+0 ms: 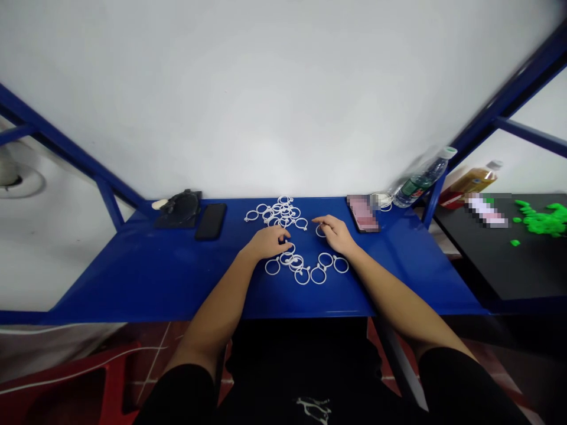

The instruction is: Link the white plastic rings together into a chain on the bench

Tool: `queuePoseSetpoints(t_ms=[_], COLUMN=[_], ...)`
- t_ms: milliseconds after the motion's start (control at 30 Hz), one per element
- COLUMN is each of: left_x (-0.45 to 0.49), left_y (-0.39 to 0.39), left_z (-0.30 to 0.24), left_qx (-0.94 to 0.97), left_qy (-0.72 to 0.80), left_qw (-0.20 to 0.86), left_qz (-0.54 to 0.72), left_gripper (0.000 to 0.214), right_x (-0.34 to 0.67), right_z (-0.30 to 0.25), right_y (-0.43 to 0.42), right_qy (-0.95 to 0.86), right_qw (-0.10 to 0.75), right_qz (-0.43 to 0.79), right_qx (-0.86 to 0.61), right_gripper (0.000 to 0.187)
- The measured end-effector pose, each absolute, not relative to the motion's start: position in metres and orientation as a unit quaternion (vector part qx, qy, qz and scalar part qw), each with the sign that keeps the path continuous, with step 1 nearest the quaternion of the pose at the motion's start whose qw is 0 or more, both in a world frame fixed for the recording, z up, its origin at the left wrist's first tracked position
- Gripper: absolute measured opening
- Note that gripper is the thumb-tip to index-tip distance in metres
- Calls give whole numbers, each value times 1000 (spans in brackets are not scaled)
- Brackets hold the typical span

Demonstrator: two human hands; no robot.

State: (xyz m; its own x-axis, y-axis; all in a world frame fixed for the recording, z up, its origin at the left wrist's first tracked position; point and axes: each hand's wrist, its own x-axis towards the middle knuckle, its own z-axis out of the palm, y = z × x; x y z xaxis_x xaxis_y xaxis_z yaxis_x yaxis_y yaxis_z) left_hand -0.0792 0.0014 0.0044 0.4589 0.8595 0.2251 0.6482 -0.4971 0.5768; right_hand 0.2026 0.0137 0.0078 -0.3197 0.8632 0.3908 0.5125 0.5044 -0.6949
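Thin white curtain rings with small eyelets lie in two groups on the blue tabletop (177, 283). The far pile of rings (283, 211) overlaps near the wall; the nearer rings (302, 275) spread in a loose arc. My left hand (269, 241) is between the groups, its fingers bent and a gap between thumb and forefinger. A ring (290, 248) lies just by that thumb. My right hand (335, 232) reaches in from the right with its forefinger stretched left. It partly covers one single ring (319, 232); whether it touches this ring I cannot tell.
A dark phone (211, 221) and a black plastic bag (179, 209) lie at the left. To the right are a pink-screened phone (363, 213), a white cable (384, 202) and a water bottle (420, 180). Green pieces (544, 219) lie on a black table (500, 260).
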Motion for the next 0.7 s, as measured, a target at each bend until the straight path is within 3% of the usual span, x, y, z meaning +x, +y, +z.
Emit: queuePoseSetpoints(t_ms=[233, 500, 700], left_x=[-74, -64, -66], left_y=[0, 2, 10], left_z=[6, 1, 1], left_qx=[808, 656, 595], left_qy=[478, 488, 482], left_qw=[206, 311, 354], left_qz=[275, 485, 537], left_gripper=[13, 22, 30], right_x=[201, 199, 205], right_z=[6, 6, 12], right_y=[12, 13, 13], right_qy=[-763, -742, -747], right_qw=[399, 401, 434], right_qz=[235, 308, 273], right_qx=[-452, -439, -423], right_gripper=[24, 25, 28])
